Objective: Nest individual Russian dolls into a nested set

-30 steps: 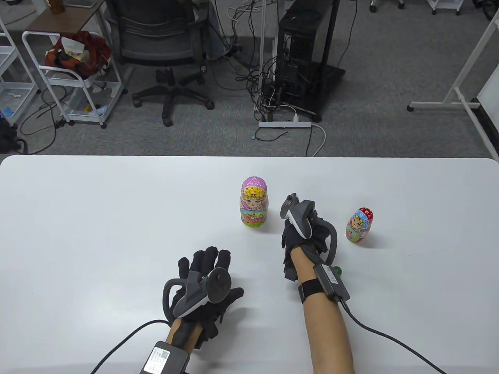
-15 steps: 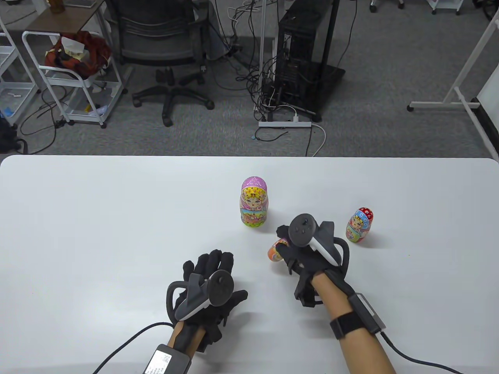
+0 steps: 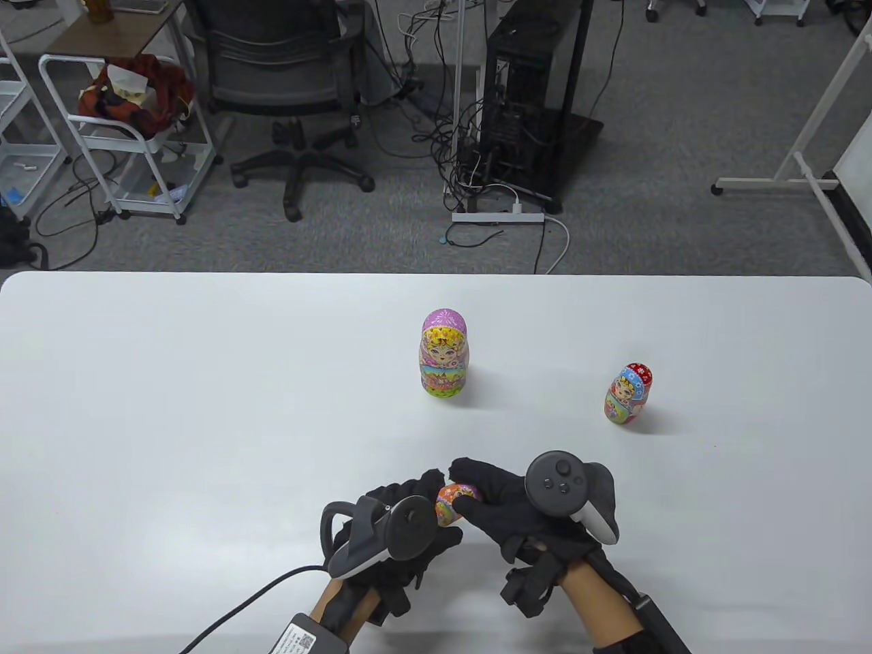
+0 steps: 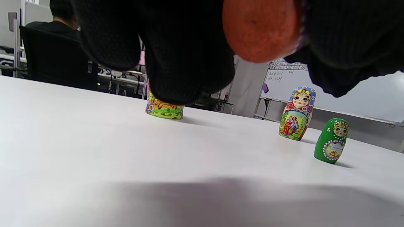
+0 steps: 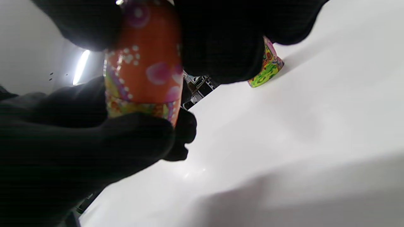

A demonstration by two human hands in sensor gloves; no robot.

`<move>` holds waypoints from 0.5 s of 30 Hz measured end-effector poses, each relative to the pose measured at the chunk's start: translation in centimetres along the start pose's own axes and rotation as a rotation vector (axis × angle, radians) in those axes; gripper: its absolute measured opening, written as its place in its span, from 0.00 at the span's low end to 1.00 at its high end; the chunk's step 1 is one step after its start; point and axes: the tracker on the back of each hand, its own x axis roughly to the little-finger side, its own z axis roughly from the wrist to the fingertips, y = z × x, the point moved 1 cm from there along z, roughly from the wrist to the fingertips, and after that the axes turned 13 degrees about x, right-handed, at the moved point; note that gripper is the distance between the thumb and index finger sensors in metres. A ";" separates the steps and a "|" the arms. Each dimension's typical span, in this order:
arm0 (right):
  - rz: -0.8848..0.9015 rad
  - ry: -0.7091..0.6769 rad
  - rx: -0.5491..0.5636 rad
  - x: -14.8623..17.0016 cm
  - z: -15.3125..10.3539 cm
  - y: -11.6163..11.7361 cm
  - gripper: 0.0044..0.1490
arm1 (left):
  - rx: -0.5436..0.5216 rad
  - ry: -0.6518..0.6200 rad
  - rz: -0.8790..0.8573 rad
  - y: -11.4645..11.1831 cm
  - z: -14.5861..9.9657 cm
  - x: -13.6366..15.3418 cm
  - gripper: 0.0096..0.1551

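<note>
A small orange doll (image 3: 453, 502) is held above the table's front between both hands. My right hand (image 3: 470, 489) grips its upper part. My left hand (image 3: 417, 492) holds its lower part. The doll also shows in the right wrist view (image 5: 143, 69) and the left wrist view (image 4: 260, 30). The large pink doll (image 3: 444, 353) stands closed at mid-table. A red and blue doll (image 3: 628, 394) stands to the right. A small green doll (image 4: 331, 141) stands near it in the left wrist view. It is hidden in the table view.
The white table (image 3: 204, 409) ends at a far edge behind the dolls. Beyond it are an office chair (image 3: 286, 88), a computer tower (image 3: 524, 88) and cables on the floor. Glove cables trail off the front edge.
My right hand lifted the orange doll from beside the pink doll and carried it toward the front. My left hand moved right and took hold of its lower part.
</note>
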 end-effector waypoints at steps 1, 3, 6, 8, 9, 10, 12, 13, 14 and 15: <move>-0.005 -0.002 0.006 0.0 0.0 0.0 0.35 | 0.001 0.007 -0.023 0.0 0.0 0.1 0.52; 0.008 0.003 0.009 0.0 0.0 0.1 0.35 | 0.005 0.020 -0.047 0.0 0.1 0.6 0.52; 0.018 0.007 0.024 0.0 -0.1 0.1 0.35 | -0.002 0.029 -0.047 0.0 0.1 1.0 0.51; 0.009 -0.004 0.027 -0.3 -0.2 0.1 0.35 | -0.016 0.029 -0.046 0.1 0.0 1.1 0.49; -0.001 -0.009 0.027 -0.4 -0.3 0.1 0.35 | -0.015 0.021 -0.036 0.1 0.0 1.1 0.48; -0.007 -0.012 0.022 -0.5 -0.4 0.2 0.35 | -0.016 0.020 -0.024 0.1 0.0 1.1 0.48; -0.028 -0.029 0.016 -0.8 -0.5 0.4 0.36 | -0.025 0.020 0.009 0.1 0.0 1.1 0.48; -0.050 -0.039 0.023 -1.0 -0.6 0.5 0.37 | -0.019 0.022 0.021 0.1 0.0 1.2 0.48; -0.082 -0.054 0.041 -1.3 -0.7 0.6 0.37 | -0.010 0.023 0.025 0.0 0.1 1.2 0.47; -0.109 -0.064 0.067 -1.5 -0.8 0.7 0.37 | 0.002 0.022 0.025 0.0 0.2 1.2 0.47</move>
